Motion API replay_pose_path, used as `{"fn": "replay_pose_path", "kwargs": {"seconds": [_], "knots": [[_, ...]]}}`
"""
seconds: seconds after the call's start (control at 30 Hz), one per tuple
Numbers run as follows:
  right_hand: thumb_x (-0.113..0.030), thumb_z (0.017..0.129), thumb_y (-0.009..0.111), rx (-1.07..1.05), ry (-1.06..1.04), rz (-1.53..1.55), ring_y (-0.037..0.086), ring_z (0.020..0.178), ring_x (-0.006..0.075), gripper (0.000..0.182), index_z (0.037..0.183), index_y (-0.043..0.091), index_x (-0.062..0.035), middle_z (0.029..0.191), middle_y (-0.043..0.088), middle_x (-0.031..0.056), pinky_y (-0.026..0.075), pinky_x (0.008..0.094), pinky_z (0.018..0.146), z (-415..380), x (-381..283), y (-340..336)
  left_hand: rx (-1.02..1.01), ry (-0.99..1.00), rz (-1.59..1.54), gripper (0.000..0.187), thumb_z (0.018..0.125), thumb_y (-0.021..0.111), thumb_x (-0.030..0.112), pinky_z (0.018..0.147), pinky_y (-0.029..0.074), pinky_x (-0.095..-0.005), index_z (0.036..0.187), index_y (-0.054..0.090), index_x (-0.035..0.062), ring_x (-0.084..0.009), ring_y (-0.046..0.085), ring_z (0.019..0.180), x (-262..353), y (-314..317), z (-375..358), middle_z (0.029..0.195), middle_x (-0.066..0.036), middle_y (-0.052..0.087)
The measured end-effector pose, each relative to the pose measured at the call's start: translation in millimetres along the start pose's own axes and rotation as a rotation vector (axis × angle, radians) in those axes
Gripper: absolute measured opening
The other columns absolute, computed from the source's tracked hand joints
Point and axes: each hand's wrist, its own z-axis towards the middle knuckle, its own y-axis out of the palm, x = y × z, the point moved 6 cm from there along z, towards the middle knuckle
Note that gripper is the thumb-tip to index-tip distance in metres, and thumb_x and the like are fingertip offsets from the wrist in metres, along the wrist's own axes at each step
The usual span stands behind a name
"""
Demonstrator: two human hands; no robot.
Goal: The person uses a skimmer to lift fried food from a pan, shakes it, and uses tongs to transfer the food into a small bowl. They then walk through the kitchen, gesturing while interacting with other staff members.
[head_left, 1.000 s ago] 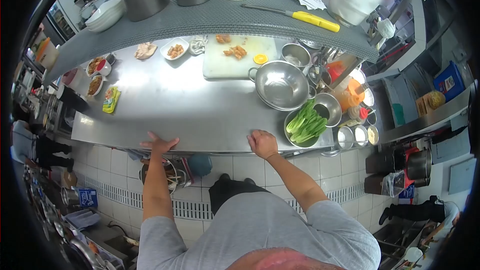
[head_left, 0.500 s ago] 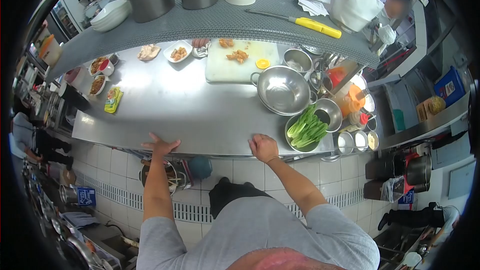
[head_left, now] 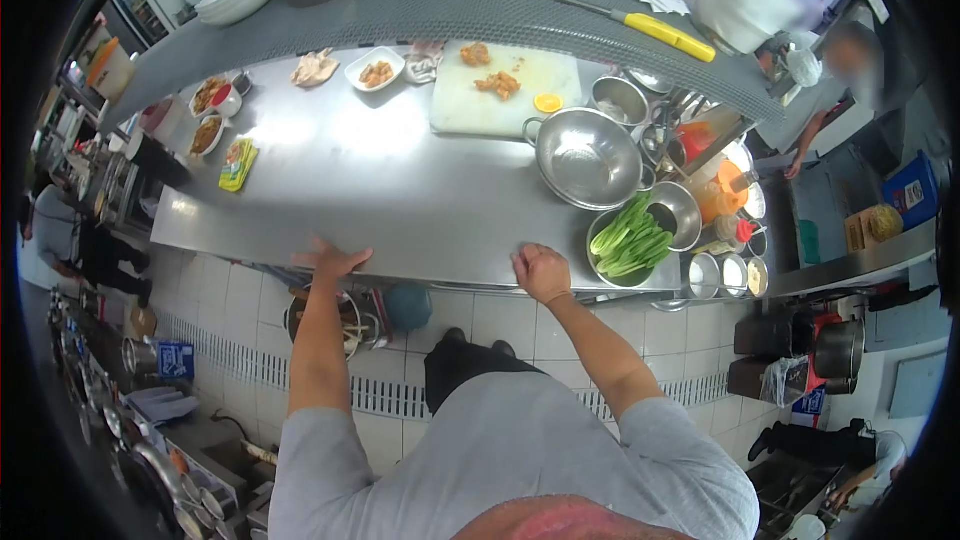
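My left hand (head_left: 332, 259) lies at the front edge of the steel counter (head_left: 400, 200), fingers and thumb spread, holding nothing. Farther right along the same edge, my right hand (head_left: 542, 272) rests with its fingers curled in and nothing visible in them. Nearest to it stands a bowl of green leafy vegetables (head_left: 632, 240). Behind that bowl is a steel wok-shaped pan (head_left: 588, 162) with a loop handle. On the white cutting board (head_left: 470, 120) lie orange-brown meat pieces (head_left: 498, 86) and a halved orange (head_left: 547, 103).
A white dish of meat pieces (head_left: 376, 73), raw meat (head_left: 314, 68) and a yellow packet (head_left: 237, 164) are on the counter. Seasoning containers (head_left: 733, 276) crowd the right end. The overhead shelf (head_left: 450, 15) holds pots and a yellow-handled tool (head_left: 668, 37). A person (head_left: 850, 60) stands at right.
The camera view has shifted, so the counter and its contents appear higher and slightly right. At right, the person has moved and a forearm now shows. My hands keep their places at the edge.
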Motion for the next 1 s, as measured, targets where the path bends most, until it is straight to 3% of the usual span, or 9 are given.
{"fn": "replay_pose_path", "kwargs": {"seconds": [0.2, 0.27, 0.3, 0.37, 0.67, 0.9, 1.0], "knots": [[-0.030, 0.093, 0.067, 0.010, 0.009, 0.013, 0.066, 0.074, 0.0356, 0.026, 0.081, 0.057, -0.0094, 0.078, 0.066, 0.0125, 0.054, 0.0475, 0.067, -0.2, 2.2, 5.9, -0.021, -0.005, 0.027, 0.159, 0.058, 0.085, 0.075, 0.066, 0.068, -0.0526, 0.160, -0.016, 0.0083, -0.0611, -0.032, 0.140, 6.1, -4.9, -6.3, 0.169, -0.007, -0.020], [-0.030, 0.093, 0.067, 0.010, 0.008, 0.011, 0.066, 0.074, 0.0360, 0.026, 0.081, 0.057, -0.0092, 0.078, 0.066, 0.0129, 0.053, 0.0477, 0.067, 1.0, -0.2, 1.8, -0.005, 0.032, 0.093, 0.150, 0.058, 0.075, 0.084, 0.080, 0.040, -0.0615, 0.161, -0.005, 0.0087, -0.0583, -0.024, 0.144, 8.6, -6.0, -12.4, 0.169, -0.015, -0.015], [-0.030, 0.093, 0.067, 0.011, 0.003, 0.012, 0.066, 0.074, 0.0360, 0.026, 0.081, 0.057, -0.0091, 0.078, 0.066, 0.0131, 0.053, 0.0478, 0.067, 0.5, -0.5, 1.6, 0.022, 0.065, 0.159, 0.145, 0.058, 0.065, 0.092, 0.094, 0.013, -0.0711, 0.163, 0.007, 0.0094, -0.0555, -0.017, 0.149, 9.9, -6.4, -15.2, 0.168, -0.022, -0.010], [-0.030, 0.093, 0.067, 0.016, -0.007, 0.012, 0.065, 0.073, 0.0362, 0.027, 0.081, 0.056, -0.0088, 0.077, 0.066, 0.0135, 0.053, 0.0479, 0.067, 0.3, -0.7, 0.6, 0.053, 0.089, 0.235, 0.144, 0.058, 0.055, 0.100, 0.107, -0.014, -0.0810, 0.164, 0.019, 0.0103, -0.0532, -0.010, 0.153, 9.6, -4.0, -13.8, 0.168, -0.030, -0.005], [-0.029, 0.093, 0.067, 0.011, -0.012, 0.005, 0.066, 0.073, 0.0361, 0.027, 0.081, 0.056, -0.0085, 0.077, 0.066, 0.0140, 0.053, 0.0475, 0.066, 0.9, -0.2, 1.9, 0.015, 0.073, 0.167, 0.153, 0.056, 0.062, 0.098, 0.112, -0.014, -0.0757, 0.163, 0.009, 0.0010, -0.0602, -0.025, 0.145, 6.0, 0.3, -4.2, 0.169, -0.024, -0.012], [-0.029, 0.092, 0.068, 0.036, -0.022, 0.009, 0.065, 0.071, 0.0364, 0.027, 0.080, 0.056, -0.0084, 0.076, 0.065, 0.0143, 0.053, 0.0478, 0.065, 0.9, -1.6, -0.1, -0.014, -0.012, 0.005, 0.157, 0.056, 0.073, 0.089, 0.124, 0.009, -0.0638, 0.162, -0.002, -0.0003, -0.0643, -0.035, 0.137, 12.4, -9.2, -27.9, 0.170, -0.017, -0.017], [-0.029, 0.092, 0.069, 0.040, -0.024, 0.019, 0.065, 0.070, 0.0365, 0.027, 0.080, 0.056, -0.0083, 0.075, 0.065, 0.0143, 0.053, 0.0479, 0.064, -0.1, -0.6, -0.6, -0.027, -0.009, 0.013, 0.159, 0.056, 0.074, 0.089, 0.125, 0.012, -0.0616, 0.161, -0.003, -0.0021, -0.0640, -0.035, 0.137, 13.7, -8.6, -28.2, 0.169, -0.016, -0.017]]}}
